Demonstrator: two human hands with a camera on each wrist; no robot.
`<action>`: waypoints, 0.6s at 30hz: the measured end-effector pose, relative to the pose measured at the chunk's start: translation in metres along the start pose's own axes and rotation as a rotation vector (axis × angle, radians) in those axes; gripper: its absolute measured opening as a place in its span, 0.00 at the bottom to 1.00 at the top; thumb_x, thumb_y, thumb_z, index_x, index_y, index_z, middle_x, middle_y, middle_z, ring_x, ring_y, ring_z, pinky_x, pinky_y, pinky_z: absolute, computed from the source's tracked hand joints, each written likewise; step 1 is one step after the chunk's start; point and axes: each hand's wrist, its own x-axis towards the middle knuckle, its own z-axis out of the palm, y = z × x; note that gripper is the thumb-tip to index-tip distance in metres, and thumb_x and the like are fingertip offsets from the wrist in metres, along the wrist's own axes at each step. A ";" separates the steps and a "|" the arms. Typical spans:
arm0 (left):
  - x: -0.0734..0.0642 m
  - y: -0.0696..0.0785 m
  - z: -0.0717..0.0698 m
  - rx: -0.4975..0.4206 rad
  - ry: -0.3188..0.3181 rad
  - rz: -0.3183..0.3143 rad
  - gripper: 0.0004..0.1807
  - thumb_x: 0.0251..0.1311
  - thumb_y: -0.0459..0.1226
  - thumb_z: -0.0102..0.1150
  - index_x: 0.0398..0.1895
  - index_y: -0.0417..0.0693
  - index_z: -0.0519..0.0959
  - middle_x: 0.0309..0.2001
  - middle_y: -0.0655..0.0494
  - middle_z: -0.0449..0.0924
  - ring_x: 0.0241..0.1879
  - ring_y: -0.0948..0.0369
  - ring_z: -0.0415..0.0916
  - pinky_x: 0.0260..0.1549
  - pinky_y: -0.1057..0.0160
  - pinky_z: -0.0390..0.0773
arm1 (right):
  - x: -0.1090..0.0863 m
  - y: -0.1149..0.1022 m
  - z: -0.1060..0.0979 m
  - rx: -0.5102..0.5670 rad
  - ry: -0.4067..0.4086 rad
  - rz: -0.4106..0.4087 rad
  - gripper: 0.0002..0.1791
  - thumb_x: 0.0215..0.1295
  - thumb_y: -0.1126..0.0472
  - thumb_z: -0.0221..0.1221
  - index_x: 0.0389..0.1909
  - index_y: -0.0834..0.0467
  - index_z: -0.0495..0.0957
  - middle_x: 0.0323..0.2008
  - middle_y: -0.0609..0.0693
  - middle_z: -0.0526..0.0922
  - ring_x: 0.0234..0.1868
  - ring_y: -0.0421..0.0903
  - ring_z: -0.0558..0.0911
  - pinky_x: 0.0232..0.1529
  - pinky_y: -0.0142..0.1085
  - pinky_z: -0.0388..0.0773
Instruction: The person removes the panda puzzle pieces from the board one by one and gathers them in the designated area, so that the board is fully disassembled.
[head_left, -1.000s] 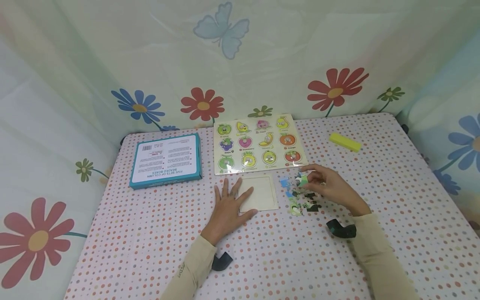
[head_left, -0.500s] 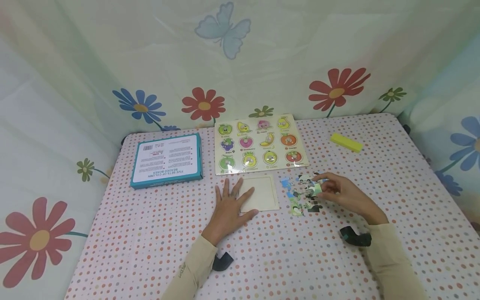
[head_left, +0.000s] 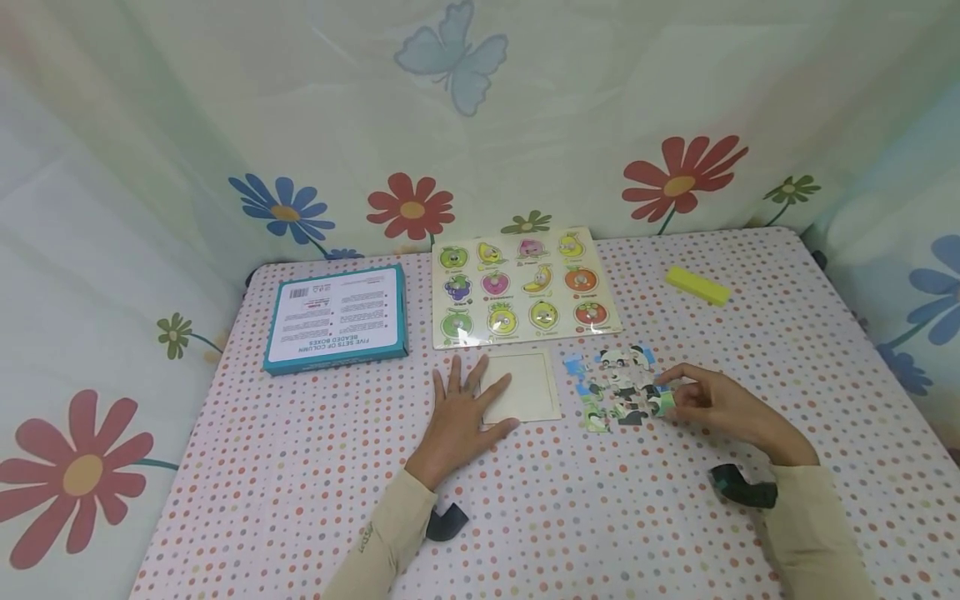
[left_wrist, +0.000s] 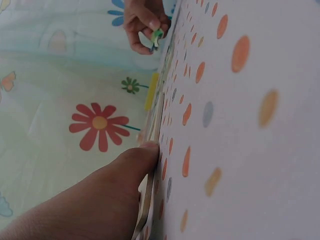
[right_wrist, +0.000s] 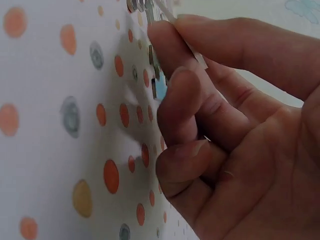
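My left hand (head_left: 460, 421) rests with spread fingers on the left side of a pale wooden puzzle tray (head_left: 557, 392). In the left wrist view, the thumb (left_wrist: 135, 165) lies along the tray's edge. Right of the tray, a panda jigsaw puzzle (head_left: 618, 379) lies on the table in joined and loose pieces. At its right side my right hand (head_left: 720, 408) pinches a green puzzle piece (left_wrist: 157, 36) between thumb and fingers. The right wrist view shows only a thin edge of that puzzle piece (right_wrist: 201, 61); its other fingers are curled.
A fruit puzzle board (head_left: 525, 287) lies behind the tray. A teal-edged box (head_left: 335, 318) sits at the back left, and a yellow block (head_left: 697, 286) at the back right. A dotted cloth (head_left: 540, 517) covers the table; a flowered curtain (head_left: 570, 108) hangs behind.
My right hand has moved right and nearer the front, from the puzzle's upper middle to its right side, uncovering more panda pieces. The left hand has stayed on the tray.
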 end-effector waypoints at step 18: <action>-0.001 0.001 -0.003 -0.004 -0.005 0.003 0.37 0.60 0.64 0.51 0.71 0.65 0.64 0.76 0.49 0.47 0.74 0.39 0.30 0.65 0.32 0.29 | -0.007 0.007 0.002 -0.011 -0.067 -0.027 0.25 0.58 0.65 0.64 0.55 0.69 0.70 0.22 0.49 0.76 0.20 0.37 0.68 0.22 0.30 0.66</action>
